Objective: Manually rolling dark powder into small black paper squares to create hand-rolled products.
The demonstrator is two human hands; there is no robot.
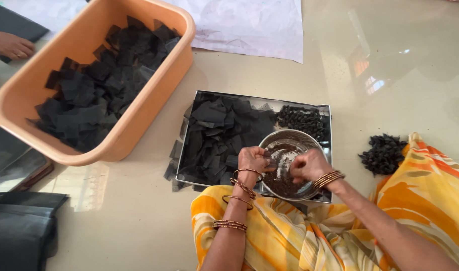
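Note:
My left hand [253, 160] and my right hand [308, 165] are held close together over a steel bowl [269, 138] of dark brown grainy filling. Both hands pinch a small black square piece between the fingers, right above the bowl. The bowl sits in a flat metal tray [249, 97] that holds a heap of black square pieces [217, 135] on its left and a pile of small rolled black bundles [302, 120] at its far right corner. Bangles ring both wrists.
An orange plastic tub [24, 95] filled with black squares stands at the left. A second pile of rolled black bundles [383, 153] lies on the floor at the right. Another person's hand [10, 45] rests at far left. Black sheets [19, 231] lie at lower left, white paper [249, 22] at the top.

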